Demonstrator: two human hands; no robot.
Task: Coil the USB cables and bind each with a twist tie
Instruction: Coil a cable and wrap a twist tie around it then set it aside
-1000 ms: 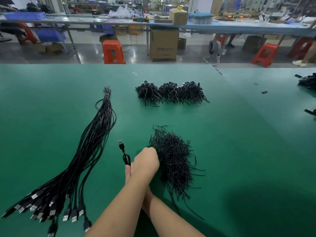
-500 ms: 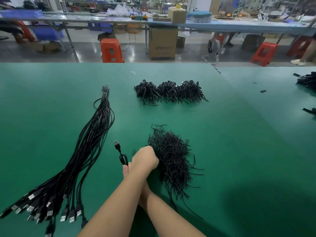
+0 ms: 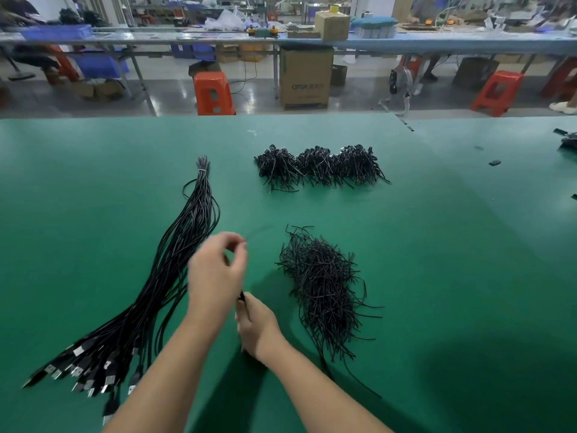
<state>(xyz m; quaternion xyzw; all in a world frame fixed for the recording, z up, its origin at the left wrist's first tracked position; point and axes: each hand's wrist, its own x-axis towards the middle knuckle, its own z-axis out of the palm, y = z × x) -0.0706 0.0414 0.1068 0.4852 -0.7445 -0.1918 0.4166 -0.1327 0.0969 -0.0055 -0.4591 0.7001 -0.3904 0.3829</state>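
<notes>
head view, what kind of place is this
Probably a factory assembly floor: a long green workbench with a bundle of USB cables, rows of more benches behind, orange stools and cardboard boxes.

Left hand (image 3: pixel 215 276) now raised, uncrossed.

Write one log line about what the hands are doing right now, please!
left hand: raised, fingers pinched, contents unclear | right hand: grips something thin and black | uncoiled USB cables: left | loose twist ties: right | bound coils: far
</notes>
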